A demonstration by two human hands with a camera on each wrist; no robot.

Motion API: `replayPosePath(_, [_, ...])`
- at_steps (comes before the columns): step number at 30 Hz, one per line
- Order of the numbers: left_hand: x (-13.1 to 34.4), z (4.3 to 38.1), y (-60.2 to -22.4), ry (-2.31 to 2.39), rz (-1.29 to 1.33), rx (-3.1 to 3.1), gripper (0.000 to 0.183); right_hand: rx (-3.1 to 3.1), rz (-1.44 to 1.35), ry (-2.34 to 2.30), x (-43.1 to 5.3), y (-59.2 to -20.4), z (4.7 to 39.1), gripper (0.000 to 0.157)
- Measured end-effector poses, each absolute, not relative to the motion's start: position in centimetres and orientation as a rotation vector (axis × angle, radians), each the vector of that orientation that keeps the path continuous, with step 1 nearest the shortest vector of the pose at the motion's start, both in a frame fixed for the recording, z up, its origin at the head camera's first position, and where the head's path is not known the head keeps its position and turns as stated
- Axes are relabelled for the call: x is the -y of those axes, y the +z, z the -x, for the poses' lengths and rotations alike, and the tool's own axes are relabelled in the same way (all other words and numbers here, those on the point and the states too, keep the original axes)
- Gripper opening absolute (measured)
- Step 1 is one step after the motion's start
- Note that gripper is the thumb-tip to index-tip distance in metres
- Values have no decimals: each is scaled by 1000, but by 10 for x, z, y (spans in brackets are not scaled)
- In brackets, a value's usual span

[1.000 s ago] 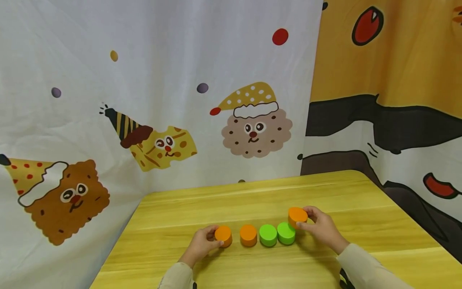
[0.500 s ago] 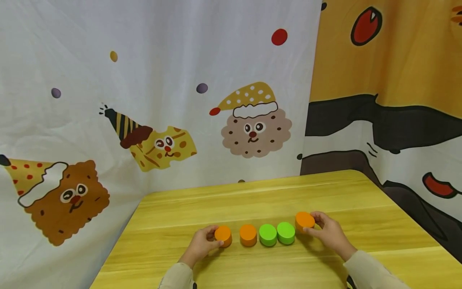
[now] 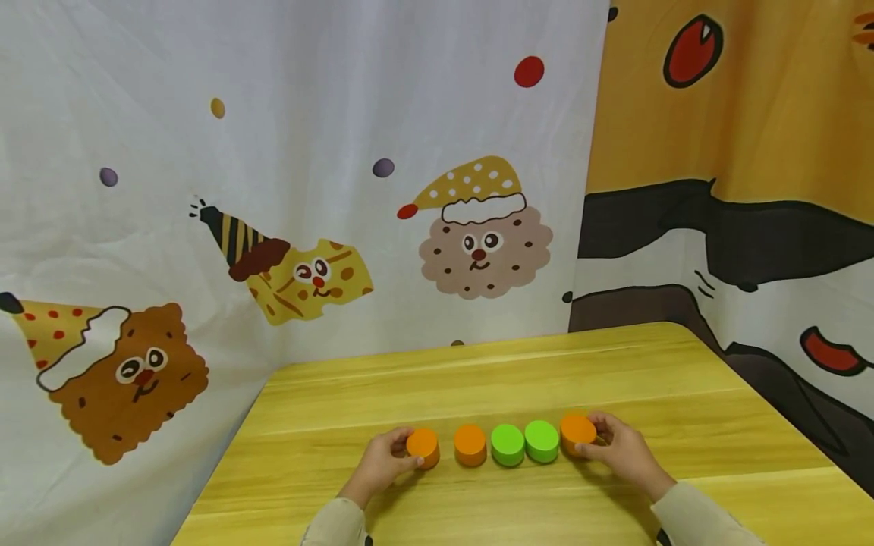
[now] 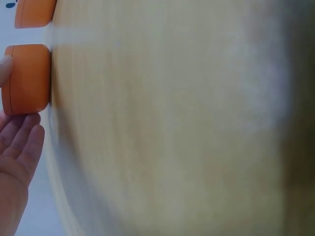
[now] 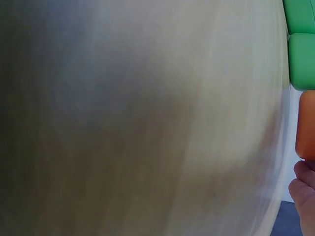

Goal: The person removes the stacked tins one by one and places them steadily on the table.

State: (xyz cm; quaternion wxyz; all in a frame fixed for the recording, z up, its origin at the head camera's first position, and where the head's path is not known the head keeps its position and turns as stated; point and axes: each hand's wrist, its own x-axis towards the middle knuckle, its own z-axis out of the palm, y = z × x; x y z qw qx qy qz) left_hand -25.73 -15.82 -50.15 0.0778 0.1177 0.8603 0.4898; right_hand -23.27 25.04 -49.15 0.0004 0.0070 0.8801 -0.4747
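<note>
Small round cylinders stand in a row on the table. At the row's left end, my left hand [image 3: 380,464] holds an orange cylinder [image 3: 424,447] between thumb and fingers. A thin seam shows near its top in the left wrist view. My right hand [image 3: 624,455] pinches another orange cylinder [image 3: 576,432] at the right end; in the right wrist view a narrow gap seems to show between this orange cylinder [image 5: 306,125] and the tabletop. Between the hands are a third orange cylinder [image 3: 470,445], a green cylinder [image 3: 507,445] and a second green cylinder [image 3: 542,441], the greens side by side.
The wood-grain table [image 3: 382,379] reaches back to a white curtain [image 3: 328,98] printed with cartoon biscuits and cheese. To the right hangs a curtain part [image 3: 655,136] with a large orange and black print.
My right hand has carried its orange cylinder rightward and down, from above the right green one to beside it. The left hand and the other cylinders have stayed in place.
</note>
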Motion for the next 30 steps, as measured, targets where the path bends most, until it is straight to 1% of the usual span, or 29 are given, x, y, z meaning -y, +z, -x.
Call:
replayPosePath(8, [158,256,-502,1480,-370,-2584,64,-2703,-44,-1531,-250,-498,230,65])
replayPosePath(22, [159,256,-500,1466,-364,-2581,64,-2642,-42,-1605,-250,-500,230,63])
replayPosePath(30, [156,260,-495,1488,-410,-2589,63,-2640,-38,-1599,-251,-501,232,64])
